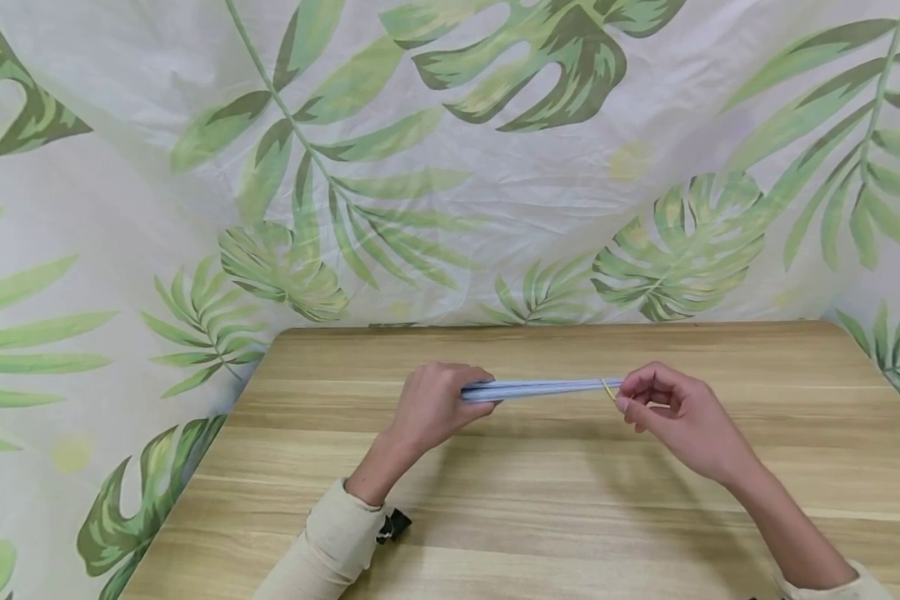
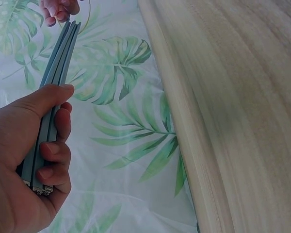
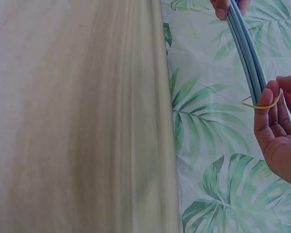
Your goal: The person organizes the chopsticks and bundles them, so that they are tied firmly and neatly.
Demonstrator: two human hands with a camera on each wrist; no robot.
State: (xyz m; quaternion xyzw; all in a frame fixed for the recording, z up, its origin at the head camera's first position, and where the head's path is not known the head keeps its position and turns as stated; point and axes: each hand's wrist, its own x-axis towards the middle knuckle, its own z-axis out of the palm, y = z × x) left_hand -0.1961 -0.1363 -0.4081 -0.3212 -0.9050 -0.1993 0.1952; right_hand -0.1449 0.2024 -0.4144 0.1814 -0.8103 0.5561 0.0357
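Observation:
A bundle of several light-blue chopsticks (image 1: pixel 543 389) lies across the air above the table, its thick ends to the left. My left hand (image 1: pixel 433 406) grips it there, the fingers and thumb curled round it in the left wrist view. At the thin ends on the right, my right hand (image 1: pixel 682 421) pinches a yellow rubber band (image 3: pixel 262 106) between thumb and fingers. The band loops about the chopstick tips (image 3: pixel 258 97) and stands loose on one side in the right wrist view. Fingers of the right hand touch the tips.
Below both hands spreads a wood-grain table (image 1: pixel 540 500) with rounded far corners. A white cloth with green leaves (image 1: pixel 495 208) hangs right behind its back edge. A small black object (image 1: pixel 395 526) shows at the left sleeve cuff (image 1: pixel 341 525).

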